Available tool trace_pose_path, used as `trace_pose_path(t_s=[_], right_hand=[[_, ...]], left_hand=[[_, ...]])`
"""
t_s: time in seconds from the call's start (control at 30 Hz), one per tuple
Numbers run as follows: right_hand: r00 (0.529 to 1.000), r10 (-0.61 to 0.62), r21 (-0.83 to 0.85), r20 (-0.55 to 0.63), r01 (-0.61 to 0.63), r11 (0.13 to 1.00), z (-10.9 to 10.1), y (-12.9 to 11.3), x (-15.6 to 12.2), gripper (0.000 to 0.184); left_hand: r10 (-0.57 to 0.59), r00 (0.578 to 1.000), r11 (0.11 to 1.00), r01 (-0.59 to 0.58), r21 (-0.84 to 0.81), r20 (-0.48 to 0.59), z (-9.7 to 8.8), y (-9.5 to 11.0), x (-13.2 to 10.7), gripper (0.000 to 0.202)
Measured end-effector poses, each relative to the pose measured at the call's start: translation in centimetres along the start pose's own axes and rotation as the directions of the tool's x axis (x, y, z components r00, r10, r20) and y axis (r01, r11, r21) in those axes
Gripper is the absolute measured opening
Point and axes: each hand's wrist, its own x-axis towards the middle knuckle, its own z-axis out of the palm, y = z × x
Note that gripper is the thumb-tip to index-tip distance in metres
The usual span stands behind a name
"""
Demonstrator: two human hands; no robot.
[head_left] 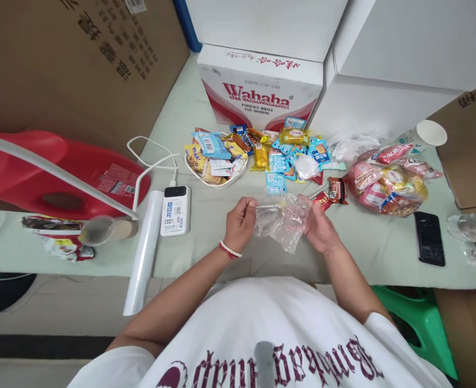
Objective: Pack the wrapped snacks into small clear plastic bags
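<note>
A clear plastic bag [284, 223] is stretched between my two hands above the table's near side. My left hand [241, 221] pinches its left edge, fingers curled in. At the bag's right edge, my right hand [322, 226] grips with the thumb and fingers pressed together, some fingers hidden behind the plastic. Just past the right hand lie a small red packet [322, 200] and a brown wrapped snack [338, 191]. Beyond the bag, blue and yellow snack packets [278, 161] are heaped loosely. A white heart-shaped bowl [217, 185] filled with snack packets stands left of the heap.
Behind the snacks stands a Wahaha carton [262, 97]. To the right are a full snack bag [389, 180], a paper cup [432, 133] and a black phone [429, 238]. On the left lie a power bank [175, 211] with its cable and a plastic roll [144, 253].
</note>
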Motion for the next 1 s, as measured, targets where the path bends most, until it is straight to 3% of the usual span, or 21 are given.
trace_pose_path(t_s=[0.07,0.2,0.33,0.43,0.53,0.6,0.67,0.7,0.73,0.83,0.87,1.0], right_hand=[[1.000,-0.018,-0.056,-0.023,0.017,0.998,0.8,0.4,0.3,0.066],[0.979,-0.182,-0.215,-0.096,0.158,0.964,1.2,0.2,1.1,0.054],[0.972,-0.232,-0.305,-0.032,0.212,0.929,1.0,-0.8,1.1,0.049],[0.962,-0.272,-0.340,0.002,0.256,0.905,0.6,-1.3,1.2,0.048],[0.936,-0.351,-0.476,0.009,0.313,0.822,0.0,-1.9,1.3,0.048],[0.845,-0.531,-0.651,-0.068,0.365,0.665,-0.2,-2.5,0.8,0.046],[0.666,-0.733,-0.794,-0.142,0.365,0.485,0.1,-3.2,-0.2,0.037],[0.615,-0.775,-0.825,-0.145,0.357,0.438,0.5,-3.4,-0.8,0.030],[0.633,-0.764,-0.825,-0.125,0.362,0.435,1.2,-3.4,-1.5,0.025],[0.864,-0.501,-0.700,0.046,0.386,0.601,3.7,-2.7,-2.5,0.030],[0.903,-0.418,-0.647,0.094,0.375,0.664,4.5,-2.3,-2.4,0.032],[0.928,-0.367,-0.472,0.066,0.353,0.808,6.4,-0.4,-1.2,0.034]], left_hand=[[-0.009,1.000,1.000,0.009,-0.012,0.017,0.2,0.0,-0.2,0.045],[-0.105,0.992,0.985,0.113,-0.128,0.063,0.3,-0.4,0.2,0.045],[-0.186,0.978,0.928,0.206,-0.311,0.093,0.2,-0.5,1.0,0.036],[-0.294,0.941,0.849,0.337,-0.407,0.165,0.2,-0.4,1.4,0.033],[-0.339,0.912,0.797,0.410,-0.445,0.232,0.3,-0.4,1.5,0.037],[-0.326,0.919,0.802,0.392,-0.450,0.221,0.5,-0.4,1.5,0.038],[-0.295,0.935,0.825,0.353,-0.442,0.197,0.8,-0.4,1.3,0.038],[-0.277,0.942,0.836,0.333,-0.436,0.188,1.0,-0.3,1.1,0.038],[-0.258,0.948,0.847,0.314,-0.429,0.185,1.2,-0.1,1.0,0.037],[-0.201,0.959,0.868,0.269,-0.417,0.202,1.9,0.8,0.3,0.035],[-0.187,0.960,0.872,0.261,-0.415,0.209,2.2,1.2,0.1,0.034],[-0.193,0.961,0.864,0.263,-0.430,0.200,2.7,2.0,-0.6,0.034]])
